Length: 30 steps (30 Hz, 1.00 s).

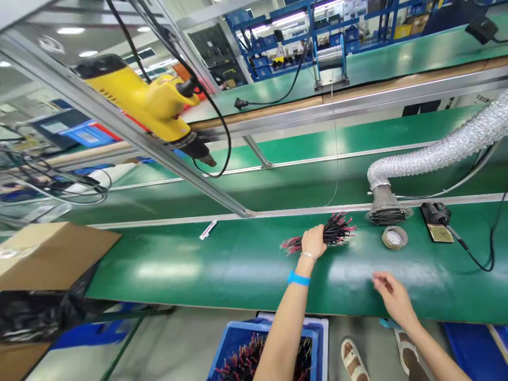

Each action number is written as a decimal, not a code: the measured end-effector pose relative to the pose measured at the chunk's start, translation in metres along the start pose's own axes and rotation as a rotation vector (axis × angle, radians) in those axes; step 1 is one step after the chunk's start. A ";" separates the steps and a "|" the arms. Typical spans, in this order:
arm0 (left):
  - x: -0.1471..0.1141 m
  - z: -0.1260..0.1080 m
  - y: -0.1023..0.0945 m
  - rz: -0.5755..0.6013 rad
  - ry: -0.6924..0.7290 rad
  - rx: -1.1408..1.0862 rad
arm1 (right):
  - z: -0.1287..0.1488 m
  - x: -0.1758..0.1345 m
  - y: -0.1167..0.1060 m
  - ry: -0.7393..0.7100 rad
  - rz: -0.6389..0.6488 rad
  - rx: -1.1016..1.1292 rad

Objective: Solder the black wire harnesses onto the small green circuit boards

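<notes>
My left hand (314, 242), with a blue band on the wrist, is wrapped round a bundle of short black wires (336, 230) with red ends. The bundle sticks out on both sides of the fist, just over the green bench. To its right, my right hand (392, 299) hovers above the front part of the bench, fingers loosely curled and slightly apart, with nothing visible in them. Below my left forearm, a blue crate (224, 346) holds many more such wires; my arm hides part of it.
A small round tin (394, 237) stands beside a soldering iron holder (436, 219) at the right. Behind the tin hangs a silver duct (432, 153) with a metal nozzle. A yellow heat gun (146, 100) hangs at upper left, above a cardboard box (51, 254).
</notes>
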<state>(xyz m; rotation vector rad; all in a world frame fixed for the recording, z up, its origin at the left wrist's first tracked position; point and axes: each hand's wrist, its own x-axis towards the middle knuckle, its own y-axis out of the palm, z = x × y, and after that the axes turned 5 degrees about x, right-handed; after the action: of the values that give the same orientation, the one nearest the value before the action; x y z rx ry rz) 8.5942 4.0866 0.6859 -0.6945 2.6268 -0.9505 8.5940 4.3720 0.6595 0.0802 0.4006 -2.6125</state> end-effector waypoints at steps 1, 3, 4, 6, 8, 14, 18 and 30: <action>0.013 0.001 0.013 0.015 0.038 0.071 | -0.014 -0.015 -0.002 0.035 0.005 -0.015; 0.030 0.004 0.037 0.030 0.099 0.191 | -0.034 -0.043 -0.001 0.079 0.037 -0.037; 0.035 0.006 0.046 0.031 0.122 0.239 | -0.040 -0.055 0.002 0.095 0.063 -0.047; 0.040 0.008 0.057 0.020 0.155 0.309 | -0.043 -0.070 0.007 0.119 0.133 -0.071; 0.035 0.004 0.058 -0.007 0.172 0.344 | -0.040 -0.078 0.012 0.133 0.222 -0.098; -0.086 -0.010 0.039 -0.201 0.148 0.312 | -0.031 -0.076 0.026 0.150 0.518 -0.180; -0.245 0.017 0.028 -0.469 -0.057 0.225 | -0.021 -0.082 0.054 0.175 0.707 -0.209; -0.440 0.262 -0.020 -0.723 -0.914 -0.064 | 0.043 -0.189 0.168 0.142 1.249 -0.225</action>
<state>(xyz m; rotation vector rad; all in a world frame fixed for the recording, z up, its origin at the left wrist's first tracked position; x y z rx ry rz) 9.0782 4.1627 0.5379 -1.6679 1.5998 -0.4785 8.8410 4.3067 0.6805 0.3207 0.4758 -1.3290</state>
